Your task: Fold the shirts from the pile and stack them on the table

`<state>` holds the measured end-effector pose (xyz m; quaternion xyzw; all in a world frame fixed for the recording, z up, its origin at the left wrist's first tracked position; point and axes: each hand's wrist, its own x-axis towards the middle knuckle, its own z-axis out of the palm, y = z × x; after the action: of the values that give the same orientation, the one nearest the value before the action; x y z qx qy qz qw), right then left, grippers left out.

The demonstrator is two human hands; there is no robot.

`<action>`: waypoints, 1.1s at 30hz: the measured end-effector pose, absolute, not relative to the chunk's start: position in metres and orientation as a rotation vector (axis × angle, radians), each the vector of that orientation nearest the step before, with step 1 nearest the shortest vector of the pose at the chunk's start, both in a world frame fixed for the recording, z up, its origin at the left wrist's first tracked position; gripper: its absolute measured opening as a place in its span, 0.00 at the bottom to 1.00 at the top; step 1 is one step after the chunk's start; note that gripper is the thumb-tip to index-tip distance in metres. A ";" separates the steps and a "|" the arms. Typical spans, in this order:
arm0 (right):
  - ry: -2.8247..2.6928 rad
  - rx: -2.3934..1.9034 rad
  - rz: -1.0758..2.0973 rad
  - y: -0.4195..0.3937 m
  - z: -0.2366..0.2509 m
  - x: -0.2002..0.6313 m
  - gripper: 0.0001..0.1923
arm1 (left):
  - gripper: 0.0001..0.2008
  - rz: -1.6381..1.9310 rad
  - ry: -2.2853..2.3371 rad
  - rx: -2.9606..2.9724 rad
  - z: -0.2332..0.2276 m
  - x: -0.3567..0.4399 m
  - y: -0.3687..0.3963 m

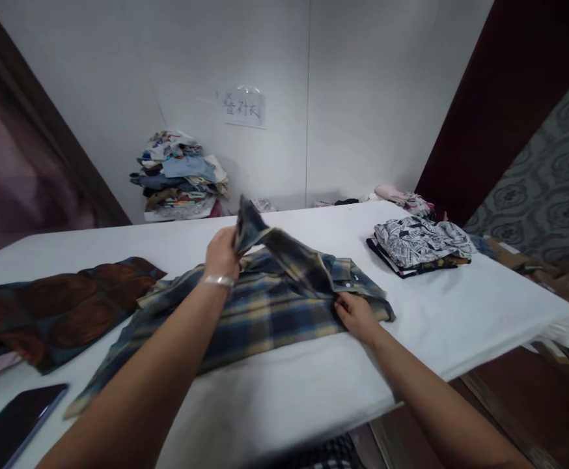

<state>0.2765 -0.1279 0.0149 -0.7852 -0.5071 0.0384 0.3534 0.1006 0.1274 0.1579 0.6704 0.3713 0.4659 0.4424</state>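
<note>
A blue and tan plaid shirt (275, 319) lies spread across the white table in front of me. My left hand (222, 253), with a bracelet at the wrist, grips a part of the shirt and holds it up off the table. Pinched at the shirt's right side is another bit of cloth, in the fingers of my right hand (355, 314). Between the two hands a strip of the plaid fabric stretches at a slant, higher on the left. A pale button shows near my right hand.
A brown and teal patterned garment (89, 299) and a dark phone (18, 423) lie at left. Folded clothes (418, 244) are stacked at right on the white table (480, 319). A taller clothes pile (180, 176) stands by the wall, below a paper sign (244, 107).
</note>
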 end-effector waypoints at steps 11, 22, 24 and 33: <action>-1.120 -1.838 0.259 -0.126 0.006 0.282 0.12 | 0.14 0.803 1.305 1.198 0.059 -0.091 0.107; -0.982 -1.676 0.370 -0.166 0.037 0.245 0.18 | 0.26 0.863 1.410 1.915 0.081 -0.089 0.110; -1.033 -1.717 0.129 -0.174 0.042 0.244 0.16 | 0.24 0.772 1.491 2.065 0.081 -0.097 0.114; -1.440 -2.269 0.004 -0.180 0.039 0.257 0.13 | 0.19 0.550 1.518 2.238 0.051 -0.114 0.111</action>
<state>0.2571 -0.1803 0.0391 -0.8226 -0.5221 0.0014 0.2254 -0.1142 0.1114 0.0514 0.7963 0.5400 0.1956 0.1899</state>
